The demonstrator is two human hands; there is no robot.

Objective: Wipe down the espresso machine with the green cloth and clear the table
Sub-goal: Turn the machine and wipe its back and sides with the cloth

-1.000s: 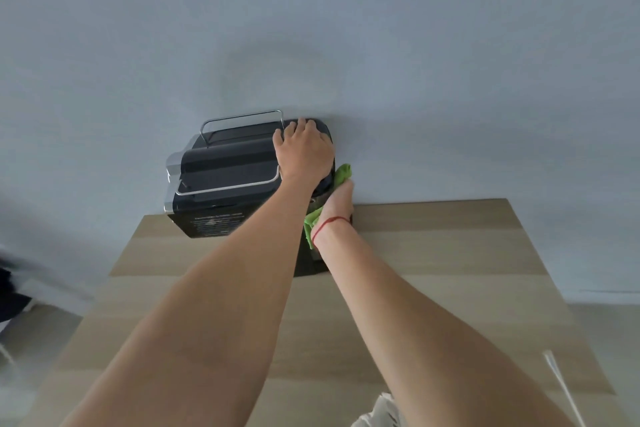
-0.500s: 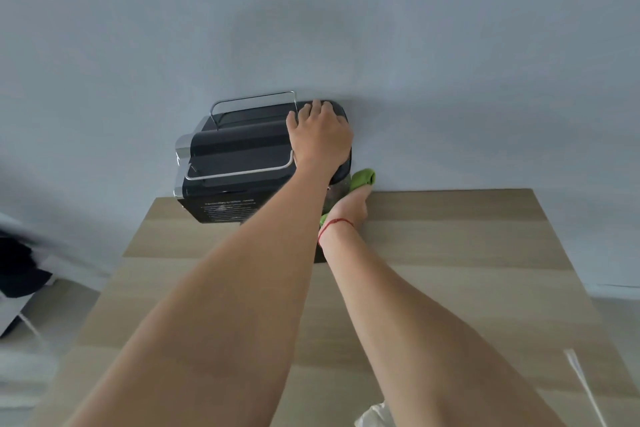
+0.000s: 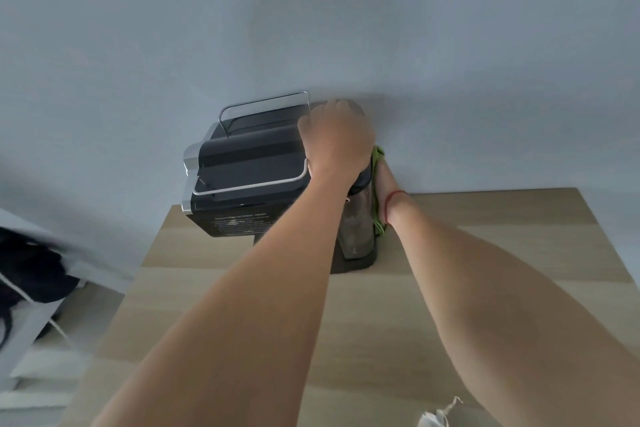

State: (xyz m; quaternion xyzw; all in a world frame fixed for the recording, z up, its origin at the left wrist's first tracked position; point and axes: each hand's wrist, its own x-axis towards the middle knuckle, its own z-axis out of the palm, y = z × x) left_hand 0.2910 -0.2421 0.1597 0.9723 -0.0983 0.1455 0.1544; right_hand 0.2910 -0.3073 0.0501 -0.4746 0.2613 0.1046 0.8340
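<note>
A black espresso machine (image 3: 249, 170) with chrome rails stands at the far edge of the wooden table (image 3: 485, 253), against the wall. My left hand (image 3: 337, 142) rests on the right rear of its top, over the clear water tank (image 3: 356, 229). My right hand (image 3: 383, 180), a red string round its wrist, lies flat against the machine's right side and presses the green cloth (image 3: 378, 153) to it. The cloth shows past my fingertips and below my wrist; the rest is hidden between hand and machine.
The grey wall (image 3: 346, 28) is directly behind the machine. A white crumpled item with a string (image 3: 436, 418) lies at the table's near edge. Left of the table, lower down, a dark object (image 3: 31, 270) sits on white furniture.
My right hand has slid the green cloth up and back along the machine's right side. The left hand stays on the top. My view has shifted, so the machine sits more to the right.
</note>
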